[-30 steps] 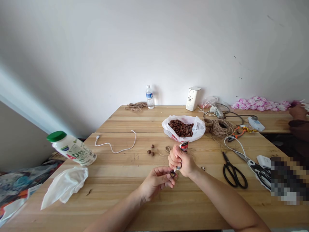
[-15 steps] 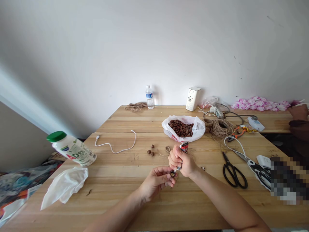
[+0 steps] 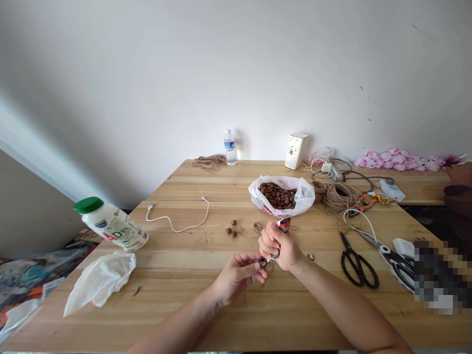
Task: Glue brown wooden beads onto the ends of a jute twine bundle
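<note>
My left hand pinches a dark brown nut shell between thumb and fingertips, its hollow, pale-lined side facing up. Wrapped in my right hand is a small glue tube with a red and black label at its upper end. The tube's lower end points down at the shell; whether they touch I cannot make out. Just beyond my hands lie a few loose brown nuts and a small twist of twine. Behind them a white plastic bag holds many brown nut shells.
Black scissors, larger scissors and twine coils lie to the right. A white bottle with green lid, crumpled plastic and a white cable are left. Another person's arm shows at the far right.
The whole view has shifted slightly. My hands keep nearly the same pose, with the shell tilted a little differently under the tube. The other person's hand has moved slightly.
</note>
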The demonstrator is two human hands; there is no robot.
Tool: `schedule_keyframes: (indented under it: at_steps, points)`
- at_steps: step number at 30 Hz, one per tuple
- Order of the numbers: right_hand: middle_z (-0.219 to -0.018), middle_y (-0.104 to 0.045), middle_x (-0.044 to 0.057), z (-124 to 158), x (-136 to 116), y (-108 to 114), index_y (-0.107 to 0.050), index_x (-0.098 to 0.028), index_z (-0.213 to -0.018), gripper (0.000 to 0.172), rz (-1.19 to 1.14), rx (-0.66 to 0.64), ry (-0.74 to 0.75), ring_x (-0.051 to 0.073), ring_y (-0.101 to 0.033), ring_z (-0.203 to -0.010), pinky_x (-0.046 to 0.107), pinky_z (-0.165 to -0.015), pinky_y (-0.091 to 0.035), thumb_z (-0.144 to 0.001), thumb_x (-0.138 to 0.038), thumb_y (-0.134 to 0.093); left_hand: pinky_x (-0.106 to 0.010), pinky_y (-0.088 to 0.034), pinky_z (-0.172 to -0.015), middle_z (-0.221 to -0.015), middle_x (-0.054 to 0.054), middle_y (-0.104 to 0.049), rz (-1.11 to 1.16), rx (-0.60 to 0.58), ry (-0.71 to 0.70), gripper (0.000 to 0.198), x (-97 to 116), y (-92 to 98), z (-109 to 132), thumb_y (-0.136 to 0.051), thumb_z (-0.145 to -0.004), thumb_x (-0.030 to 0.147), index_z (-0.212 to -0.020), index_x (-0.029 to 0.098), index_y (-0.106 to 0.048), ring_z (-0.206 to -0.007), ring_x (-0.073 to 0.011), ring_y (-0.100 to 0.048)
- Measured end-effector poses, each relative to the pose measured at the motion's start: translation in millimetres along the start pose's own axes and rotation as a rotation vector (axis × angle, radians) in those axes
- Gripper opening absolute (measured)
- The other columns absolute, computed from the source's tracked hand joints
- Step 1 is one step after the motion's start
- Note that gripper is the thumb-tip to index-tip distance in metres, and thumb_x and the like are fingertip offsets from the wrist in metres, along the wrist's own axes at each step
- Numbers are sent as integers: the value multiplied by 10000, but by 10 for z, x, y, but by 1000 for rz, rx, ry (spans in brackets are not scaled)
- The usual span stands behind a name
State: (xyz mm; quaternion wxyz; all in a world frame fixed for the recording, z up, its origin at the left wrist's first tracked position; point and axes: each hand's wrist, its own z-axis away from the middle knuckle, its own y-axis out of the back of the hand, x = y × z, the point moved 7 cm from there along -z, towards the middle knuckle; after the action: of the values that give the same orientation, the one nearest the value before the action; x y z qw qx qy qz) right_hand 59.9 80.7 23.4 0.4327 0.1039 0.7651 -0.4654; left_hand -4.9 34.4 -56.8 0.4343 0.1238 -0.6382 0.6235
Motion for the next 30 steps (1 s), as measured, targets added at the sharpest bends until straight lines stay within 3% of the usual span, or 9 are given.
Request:
schedule_keyframes:
  at_steps: [17,30]
  points:
    - [-421,-264,-92,3,-13,-32,-333,-176,-519,471,21,-12,-3,48,-228,-356,190,-359,-260,-782,-452,-610,-269,-484,-624,-822,-102,-687,-46,-23,7,221,-12,-13,0,-719,-678,190,-880,108,-685,-666,-152,-630]
    - [-400,-262,-92,27,120,-123,-347,-179,-513,467,36,-60,-25,49,-249,-346,189,-353,-263,-794,-463,-589,-259,-468,-638,-702,-83,-669,-70,-35,0,164,-10,-39,3,-700,-704,224,-802,96,-664,-653,-142,-608]
